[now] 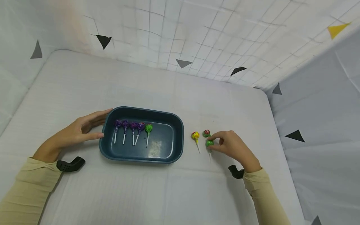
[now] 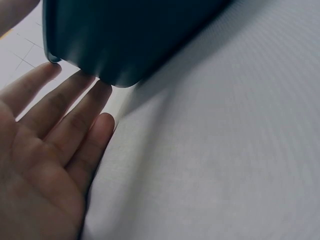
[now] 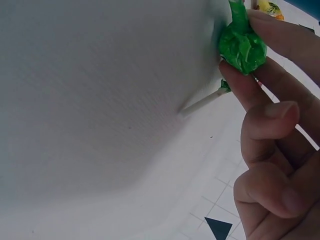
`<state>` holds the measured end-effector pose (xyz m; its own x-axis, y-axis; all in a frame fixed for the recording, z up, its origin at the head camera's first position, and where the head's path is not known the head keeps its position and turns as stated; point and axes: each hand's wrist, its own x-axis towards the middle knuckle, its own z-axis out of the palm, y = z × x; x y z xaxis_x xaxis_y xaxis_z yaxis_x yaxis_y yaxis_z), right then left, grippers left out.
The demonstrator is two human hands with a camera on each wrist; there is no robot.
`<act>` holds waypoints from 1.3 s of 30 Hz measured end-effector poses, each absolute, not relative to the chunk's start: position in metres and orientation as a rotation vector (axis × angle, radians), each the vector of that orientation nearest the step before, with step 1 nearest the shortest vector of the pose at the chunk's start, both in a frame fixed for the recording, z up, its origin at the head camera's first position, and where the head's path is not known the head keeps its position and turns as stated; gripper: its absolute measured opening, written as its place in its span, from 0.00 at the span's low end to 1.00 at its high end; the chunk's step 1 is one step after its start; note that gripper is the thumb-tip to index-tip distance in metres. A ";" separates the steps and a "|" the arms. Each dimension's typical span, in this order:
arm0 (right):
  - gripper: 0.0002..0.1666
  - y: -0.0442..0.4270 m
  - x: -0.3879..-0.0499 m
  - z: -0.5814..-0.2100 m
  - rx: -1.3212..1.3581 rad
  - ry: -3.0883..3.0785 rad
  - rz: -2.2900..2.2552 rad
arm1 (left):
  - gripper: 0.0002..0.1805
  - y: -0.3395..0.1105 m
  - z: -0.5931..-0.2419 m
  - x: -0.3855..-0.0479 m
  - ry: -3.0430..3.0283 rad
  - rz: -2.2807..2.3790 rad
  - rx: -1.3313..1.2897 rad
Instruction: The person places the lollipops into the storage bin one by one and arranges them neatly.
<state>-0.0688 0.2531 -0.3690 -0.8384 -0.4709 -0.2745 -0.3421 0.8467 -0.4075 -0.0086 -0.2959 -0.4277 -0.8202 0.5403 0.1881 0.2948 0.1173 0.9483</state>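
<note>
Five lollipops lie in a row inside the dark blue tray (image 1: pixel 163 134) in the head view: four purple-wrapped lollipops (image 1: pixel 125 125) in its left half, then one green lollipop (image 1: pixel 148 128) near its middle, all with white sticks pointing toward the tray's near side. Right of the tray, on the white table (image 1: pixel 135 190): a yellow lollipop (image 1: pixel 195 135) nearest it, then a red-and-green lollipop (image 1: pixel 206 133), stick hidden, and the held green lollipop (image 1: pixel 209 143), partly covered by fingers. Wrapper print too small to read. Right hand (image 1: pixel 230 145), right of the tray, pinches the held one between thumb and fingers; can't tell if it's off the table. Left hand (image 1: pixel 70 132) at the tray's left end, thumb and fingers spread. Both beige sleeves cut off by the frame.

Left wrist: tray's outer wall fills the top, dark, most of it cut off; its inside is hidden. Straight, parted fingertips touch its rim and corner; thumb cropped at upper left.

Right wrist: shiny, crinkled green wrapper, twisted at the neck, in the pinch; stick cropped. Behind, the red-and-green one shows mostly its white stick, head hidden by fingers. Yellow one partly covered, beside the tray's cropped corner.
</note>
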 end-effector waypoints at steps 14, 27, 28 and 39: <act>0.13 0.247 -0.074 -0.369 -0.626 2.679 -0.518 | 0.46 -0.294 -0.426 -0.008 2.190 1.777 0.839; 0.15 0.236 -0.080 -0.357 -0.699 2.693 -0.589 | 0.46 -0.294 -0.427 -0.008 2.172 1.802 0.862; 0.15 0.235 -0.080 -0.356 -0.706 2.693 -0.590 | 0.46 -0.294 -0.427 -0.008 2.175 1.799 0.856; 0.14 0.223 -0.086 -0.342 -0.727 2.690 -0.604 | 0.46 -0.295 -0.426 -0.008 2.188 1.779 0.839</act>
